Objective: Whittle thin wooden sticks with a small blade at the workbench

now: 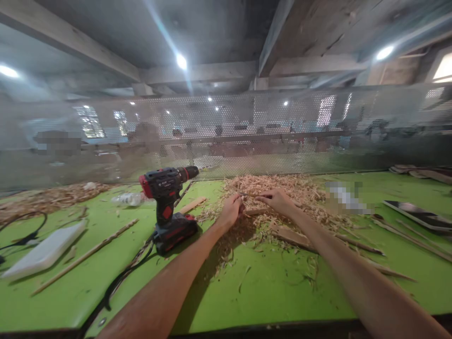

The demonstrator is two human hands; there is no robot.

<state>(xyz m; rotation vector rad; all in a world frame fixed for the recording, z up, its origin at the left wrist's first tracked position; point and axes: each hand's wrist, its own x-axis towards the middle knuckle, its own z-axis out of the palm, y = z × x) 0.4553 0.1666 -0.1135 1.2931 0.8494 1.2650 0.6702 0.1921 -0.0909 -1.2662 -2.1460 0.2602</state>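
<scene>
Both my arms reach forward over a green table top (275, 287). My left hand (231, 210) is closed around a thin wooden stick (252, 195) that runs across to my right hand (278, 200), which pinches its other end. Both hands hover at the near edge of a heap of pale wood shavings (293, 188). A red and black cordless drill (167, 202) stands upright on its battery just left of my left hand.
Long wooden sticks (88, 254) lie at left, more sticks (356, 245) at right. A white flat block (45, 252) and black cable (21, 235) sit far left. A dark flat slab (416, 214) lies far right. A perforated metal screen (226, 132) backs the table.
</scene>
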